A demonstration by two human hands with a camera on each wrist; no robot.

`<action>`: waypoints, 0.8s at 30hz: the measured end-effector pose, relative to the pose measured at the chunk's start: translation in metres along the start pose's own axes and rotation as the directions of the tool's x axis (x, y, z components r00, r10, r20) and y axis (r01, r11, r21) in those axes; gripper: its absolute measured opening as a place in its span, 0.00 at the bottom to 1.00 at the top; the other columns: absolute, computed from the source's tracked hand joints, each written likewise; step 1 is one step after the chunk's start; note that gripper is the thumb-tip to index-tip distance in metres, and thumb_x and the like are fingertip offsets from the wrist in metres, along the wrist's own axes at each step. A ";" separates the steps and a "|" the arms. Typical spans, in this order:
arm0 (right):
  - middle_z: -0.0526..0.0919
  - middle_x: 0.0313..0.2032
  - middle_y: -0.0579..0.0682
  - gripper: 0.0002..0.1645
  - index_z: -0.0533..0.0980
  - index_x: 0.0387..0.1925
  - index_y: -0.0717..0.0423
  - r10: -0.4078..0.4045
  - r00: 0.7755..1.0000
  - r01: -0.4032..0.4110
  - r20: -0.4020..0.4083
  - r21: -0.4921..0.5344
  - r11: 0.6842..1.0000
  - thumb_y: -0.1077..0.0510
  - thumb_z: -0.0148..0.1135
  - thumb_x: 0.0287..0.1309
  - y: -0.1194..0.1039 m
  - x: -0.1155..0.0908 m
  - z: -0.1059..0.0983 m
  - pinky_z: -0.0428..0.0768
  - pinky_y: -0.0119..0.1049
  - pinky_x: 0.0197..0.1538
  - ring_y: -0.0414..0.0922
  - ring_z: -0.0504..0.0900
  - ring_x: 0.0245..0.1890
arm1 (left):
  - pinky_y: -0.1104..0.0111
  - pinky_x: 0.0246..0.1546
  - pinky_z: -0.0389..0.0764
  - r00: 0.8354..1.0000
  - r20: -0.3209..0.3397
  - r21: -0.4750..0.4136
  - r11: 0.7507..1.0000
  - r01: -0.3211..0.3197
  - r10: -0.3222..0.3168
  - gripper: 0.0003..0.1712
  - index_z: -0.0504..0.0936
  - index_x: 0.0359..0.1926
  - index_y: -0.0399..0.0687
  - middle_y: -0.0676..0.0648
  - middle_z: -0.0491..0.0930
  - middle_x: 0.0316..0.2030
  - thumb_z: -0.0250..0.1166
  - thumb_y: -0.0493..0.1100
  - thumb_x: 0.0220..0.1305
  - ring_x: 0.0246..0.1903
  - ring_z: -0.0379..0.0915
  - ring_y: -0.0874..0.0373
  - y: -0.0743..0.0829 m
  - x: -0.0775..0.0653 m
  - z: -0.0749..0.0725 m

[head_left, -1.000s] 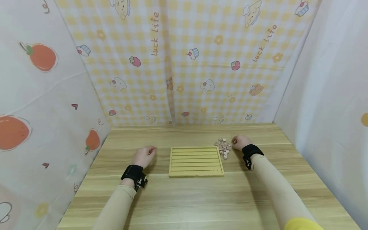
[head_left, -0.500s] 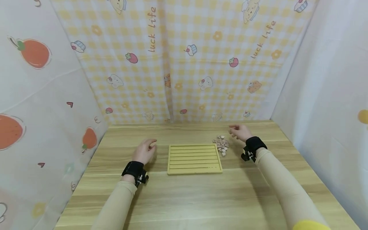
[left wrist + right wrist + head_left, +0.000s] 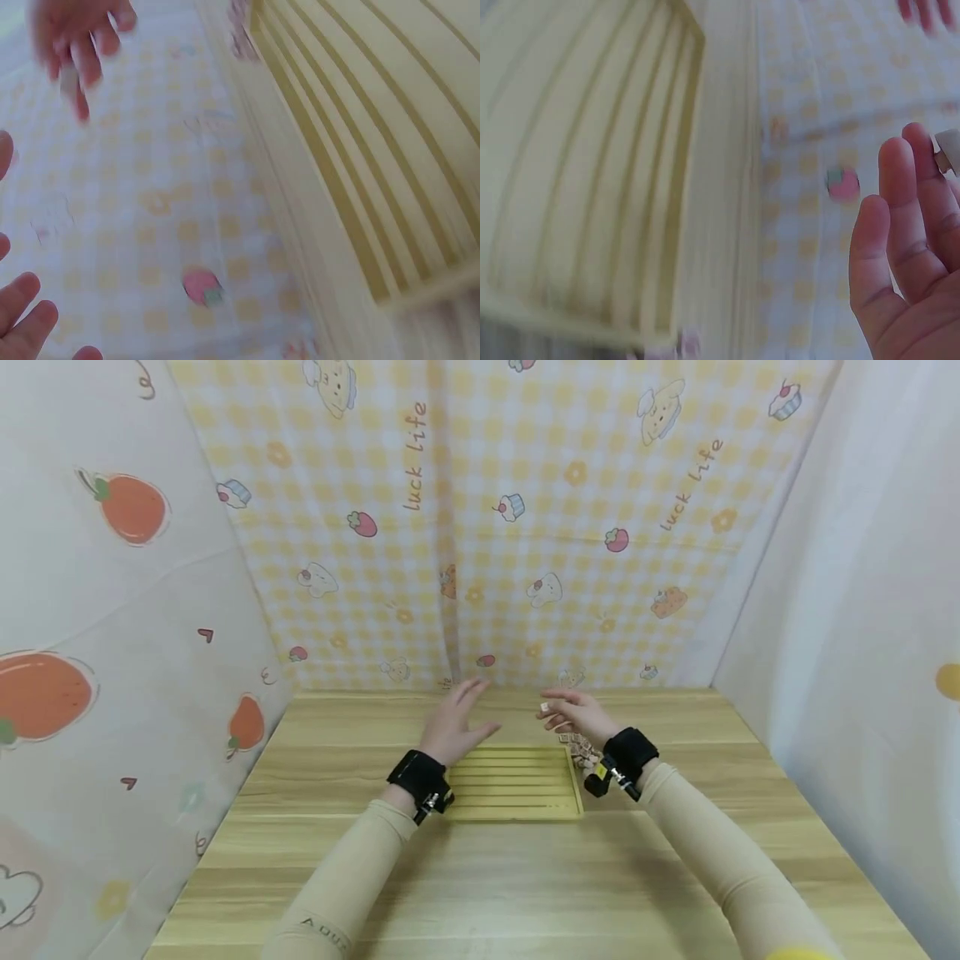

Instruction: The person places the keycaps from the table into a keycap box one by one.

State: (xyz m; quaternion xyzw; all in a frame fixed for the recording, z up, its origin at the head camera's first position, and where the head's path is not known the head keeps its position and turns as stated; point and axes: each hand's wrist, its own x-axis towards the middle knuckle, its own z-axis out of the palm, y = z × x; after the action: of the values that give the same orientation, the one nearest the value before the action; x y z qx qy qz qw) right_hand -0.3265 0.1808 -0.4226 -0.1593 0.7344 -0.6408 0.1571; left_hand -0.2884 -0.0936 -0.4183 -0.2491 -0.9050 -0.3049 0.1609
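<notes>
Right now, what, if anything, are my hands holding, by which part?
Your right hand pinches one small, pale, cubic block; which faces, I can't tell. Your left hand holds nothing.

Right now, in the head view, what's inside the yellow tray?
Parallel rows show inside the yellow tray; tiny marks near its front right corner are unclear. The left hand and wrist strap hide part of its left side.

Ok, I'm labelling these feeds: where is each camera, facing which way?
Head: on the head, facing forward and down at the tray; shows both sleeves, left grip and right grip.
Left wrist: on that wrist, facing tray and checked cloth; left fingertips at its left edge.
Right wrist: on that wrist, facing likewise; right fingers, lower right.
Both wrist views share tray, cloth and small block.
</notes>
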 end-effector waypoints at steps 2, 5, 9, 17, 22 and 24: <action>0.84 0.42 0.54 0.27 0.62 0.66 0.70 -0.006 0.999 0.005 0.034 0.015 1.000 0.59 0.47 0.73 0.004 0.000 0.012 0.81 0.37 0.45 0.44 0.83 0.37 | 0.49 0.63 0.64 0.999 0.022 0.009 1.000 -0.026 0.026 0.41 0.64 0.71 0.48 0.42 0.62 0.69 0.69 0.53 0.60 0.66 0.59 0.44 0.009 0.003 0.007; 0.84 0.42 0.53 0.25 0.67 0.63 0.71 -0.012 0.997 0.009 0.072 0.038 0.999 0.58 0.48 0.73 0.011 0.000 0.026 0.81 0.41 0.46 0.45 0.83 0.37 | 0.50 0.62 0.66 0.996 0.069 0.022 0.999 -0.049 0.048 0.39 0.66 0.70 0.47 0.42 0.64 0.68 0.68 0.53 0.61 0.65 0.62 0.44 0.014 0.001 0.018; 0.83 0.45 0.58 0.24 0.69 0.62 0.70 -0.003 0.997 -0.001 0.083 0.056 0.998 0.57 0.49 0.72 0.017 -0.002 0.032 0.81 0.46 0.49 0.45 0.84 0.37 | 0.51 0.62 0.66 0.989 0.146 0.018 0.999 -0.029 0.027 0.38 0.68 0.68 0.45 0.39 0.65 0.66 0.67 0.54 0.62 0.64 0.63 0.43 0.008 -0.012 0.028; 0.81 0.45 0.53 0.31 0.61 0.67 0.73 0.008 0.999 -0.014 0.034 0.164 0.986 0.56 0.50 0.72 0.017 -0.008 0.015 0.77 0.44 0.54 0.43 0.83 0.39 | 0.53 0.53 0.74 0.948 0.220 -0.100 0.961 0.257 -0.231 0.37 0.67 0.69 0.42 0.40 0.76 0.55 0.66 0.52 0.63 0.53 0.73 0.46 -0.032 -0.053 0.015; 0.81 0.45 0.51 0.29 0.62 0.67 0.70 -0.001 1.000 0.002 -0.006 0.245 0.969 0.57 0.48 0.73 0.010 -0.009 0.005 0.78 0.44 0.54 0.43 0.84 0.38 | 0.66 0.18 0.73 0.824 0.381 -0.224 0.823 0.522 -0.419 0.43 0.52 0.75 0.43 0.45 0.77 0.22 0.60 0.55 0.68 0.17 0.71 0.55 -0.046 -0.077 0.006; 0.82 0.45 0.51 0.27 0.63 0.67 0.69 0.003 1.000 0.003 -0.023 0.272 0.962 0.57 0.48 0.74 0.007 -0.009 0.003 0.78 0.43 0.53 0.43 0.84 0.38 | 0.69 0.14 0.71 0.760 0.464 -0.272 0.742 0.612 -0.456 0.46 0.45 0.77 0.46 0.45 0.76 0.18 0.57 0.57 0.70 0.12 0.68 0.57 -0.047 -0.086 0.006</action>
State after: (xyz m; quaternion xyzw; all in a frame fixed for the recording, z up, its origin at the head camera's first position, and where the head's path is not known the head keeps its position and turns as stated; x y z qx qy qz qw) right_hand -0.3176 0.1826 -0.4301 -0.1287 0.6413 -0.7373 0.1689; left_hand -0.2443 -0.1527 -0.4831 -0.0541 -0.8668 -0.4680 -0.1631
